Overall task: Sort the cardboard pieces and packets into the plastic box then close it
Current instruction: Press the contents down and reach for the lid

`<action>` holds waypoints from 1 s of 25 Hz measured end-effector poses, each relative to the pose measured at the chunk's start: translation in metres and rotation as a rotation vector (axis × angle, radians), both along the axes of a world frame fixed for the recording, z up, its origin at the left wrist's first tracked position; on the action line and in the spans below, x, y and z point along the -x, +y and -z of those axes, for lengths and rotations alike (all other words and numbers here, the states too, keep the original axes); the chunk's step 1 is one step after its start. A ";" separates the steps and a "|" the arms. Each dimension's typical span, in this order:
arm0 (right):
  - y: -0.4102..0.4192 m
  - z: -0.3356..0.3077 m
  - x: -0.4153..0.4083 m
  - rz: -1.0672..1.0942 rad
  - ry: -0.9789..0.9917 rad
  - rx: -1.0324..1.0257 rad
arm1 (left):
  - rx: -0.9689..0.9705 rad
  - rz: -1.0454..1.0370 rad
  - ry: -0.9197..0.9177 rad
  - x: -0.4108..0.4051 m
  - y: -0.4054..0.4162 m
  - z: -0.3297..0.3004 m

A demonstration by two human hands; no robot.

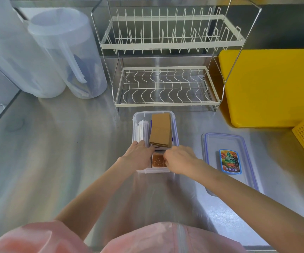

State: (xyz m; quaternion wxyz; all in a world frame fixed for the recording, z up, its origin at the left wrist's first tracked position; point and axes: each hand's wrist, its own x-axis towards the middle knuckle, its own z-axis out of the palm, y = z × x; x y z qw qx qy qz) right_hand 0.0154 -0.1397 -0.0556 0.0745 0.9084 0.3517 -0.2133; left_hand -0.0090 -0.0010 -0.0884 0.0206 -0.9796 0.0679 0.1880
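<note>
Brown corrugated cardboard pieces (160, 130) stand on edge as a leaning stack in the far half of the clear plastic box (175, 125), beside white packets (141, 129) packed along its left wall. The box sits on the steel surface (74, 152) in front of a wire dish rack (167, 86); its lid (229, 161) lies flat, well apart, to the right. Judged from appearance, the cardboard is light and stiff, best taken by its edges; the packets look thin and pliable, likely to slip if gripped singly. A brown-printed packet (158, 160) stands at the near end between both hands. The left hand (140, 155) and right hand (179, 158) reach palm-down into the box, fingers curled around this packet; the exact contact is hidden.
</note>
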 end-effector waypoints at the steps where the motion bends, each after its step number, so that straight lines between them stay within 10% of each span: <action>1: -0.001 0.000 0.001 0.020 -0.002 -0.042 | 0.057 -0.024 -0.033 0.001 0.001 0.000; 10: -0.006 0.013 0.004 -0.038 0.041 -0.176 | 0.053 -0.018 -0.105 0.011 0.008 0.000; 16: -0.031 0.004 -0.005 0.174 0.061 -0.628 | 0.297 -0.165 -0.220 0.017 0.001 -0.031; 25: -0.123 0.017 -0.017 0.369 -0.035 -0.470 | 0.599 -0.127 -0.304 0.008 -0.082 -0.037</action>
